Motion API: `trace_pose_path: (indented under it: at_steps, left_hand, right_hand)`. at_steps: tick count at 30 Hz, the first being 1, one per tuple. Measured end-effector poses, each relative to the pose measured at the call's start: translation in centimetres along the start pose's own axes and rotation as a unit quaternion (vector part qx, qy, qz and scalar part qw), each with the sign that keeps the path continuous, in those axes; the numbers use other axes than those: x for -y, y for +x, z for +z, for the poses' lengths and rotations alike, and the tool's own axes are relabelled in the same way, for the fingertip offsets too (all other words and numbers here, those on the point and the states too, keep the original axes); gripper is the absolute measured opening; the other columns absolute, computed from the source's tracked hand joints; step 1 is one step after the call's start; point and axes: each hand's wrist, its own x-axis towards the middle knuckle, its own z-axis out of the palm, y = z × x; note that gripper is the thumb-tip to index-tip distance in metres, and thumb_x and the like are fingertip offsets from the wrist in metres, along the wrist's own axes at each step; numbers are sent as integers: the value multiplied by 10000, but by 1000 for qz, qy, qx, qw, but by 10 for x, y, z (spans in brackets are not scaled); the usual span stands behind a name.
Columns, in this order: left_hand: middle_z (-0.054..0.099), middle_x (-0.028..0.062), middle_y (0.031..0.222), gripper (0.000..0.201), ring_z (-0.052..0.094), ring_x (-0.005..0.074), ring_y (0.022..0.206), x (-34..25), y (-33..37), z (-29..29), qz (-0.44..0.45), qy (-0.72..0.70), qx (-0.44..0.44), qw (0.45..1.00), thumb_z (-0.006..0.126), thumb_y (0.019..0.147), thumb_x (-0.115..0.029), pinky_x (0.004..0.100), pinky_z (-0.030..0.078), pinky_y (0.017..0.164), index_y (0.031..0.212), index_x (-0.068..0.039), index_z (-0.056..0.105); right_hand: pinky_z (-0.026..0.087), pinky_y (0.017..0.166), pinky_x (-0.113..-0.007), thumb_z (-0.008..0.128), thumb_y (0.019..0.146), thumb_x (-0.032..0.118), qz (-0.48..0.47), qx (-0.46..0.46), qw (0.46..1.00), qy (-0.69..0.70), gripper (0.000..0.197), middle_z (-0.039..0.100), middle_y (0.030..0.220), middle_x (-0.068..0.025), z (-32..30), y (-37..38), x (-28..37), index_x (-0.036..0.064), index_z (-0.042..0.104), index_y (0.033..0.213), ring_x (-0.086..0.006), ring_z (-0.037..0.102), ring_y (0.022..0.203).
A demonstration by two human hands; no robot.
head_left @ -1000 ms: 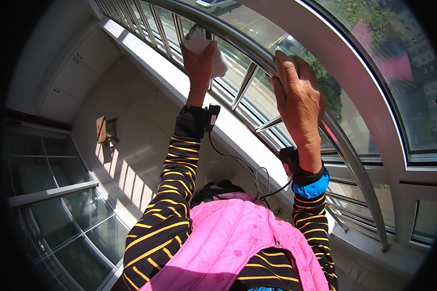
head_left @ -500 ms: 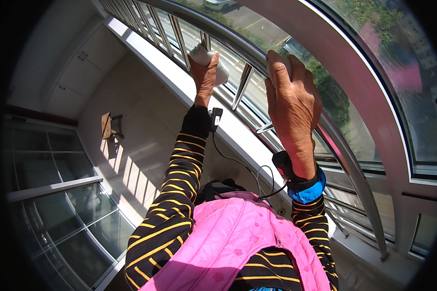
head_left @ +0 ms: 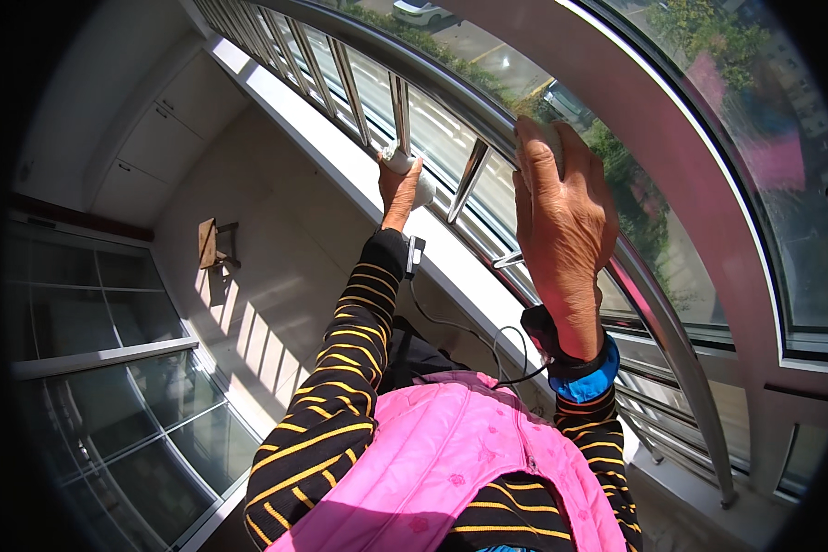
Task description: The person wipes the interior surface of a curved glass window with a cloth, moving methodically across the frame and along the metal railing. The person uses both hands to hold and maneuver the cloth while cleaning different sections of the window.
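My left hand (head_left: 399, 191) is closed on a white cloth (head_left: 423, 190), wrapped round the lower part of an upright metal baluster (head_left: 399, 106). Part of the cloth shows on both sides of the fingers. Farther right, my right hand (head_left: 566, 193) grips the curved metal handrail (head_left: 474, 106) from above, its fingers bent over the far side. A pale patch shows between those fingers; I cannot tell what it is.
A white ledge (head_left: 327, 170) runs under the railing, beside window glass (head_left: 764, 166). A small wooden stool (head_left: 209, 244) stands on the floor at left, near glazed sliding doors (head_left: 166, 396) and white cabinets (head_left: 156, 138). A thin cable (head_left: 446, 322) hangs between my wrists.
My left hand has slid down the baluster with the cloth, toward the ledge. My right hand stays on the handrail; the view has shifted slightly.
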Motion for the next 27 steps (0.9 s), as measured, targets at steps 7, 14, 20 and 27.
trace_pose_path:
  at_steps: [7,14,20,27]
  left_hand:
    - [595,228,1150,712,584,418,1107,30,7,-18,43,158,69,984,832,746,-417,493,490,926,1251,-39,501]
    - [619,120,1090,641,578,333,1083,18,31,-45,112,237,239,935,883,680,-341,453,451,954,1185,-120,556]
    - [675,131,1056,536,658,261,991,-22,59,-89,-1,39,194,980,827,808,-271,393,527,871,1209,-58,542]
    - [612,71,1129,585,589,151,997,-122,142,-121,145,-196,134,961,816,827,-202,320,512,862,1286,-13,506]
  right_hand:
    - [557,826,-403,700,870,157,29,-11,1000,1,328,625,1244,-111,-2,0,6,217,648,1188,-310,643,1043]
    - [575,837,-375,759,818,104,78,7,997,-11,465,630,1288,-90,-9,-4,10,260,645,1241,-298,671,1056]
    - [549,899,-376,775,778,42,90,1,996,-1,513,631,1289,-86,-8,-5,10,237,652,1237,-302,654,1094]
    - [539,921,-376,761,789,28,101,-9,995,-24,510,634,1284,-68,-6,-5,15,236,658,1242,-301,641,1116]
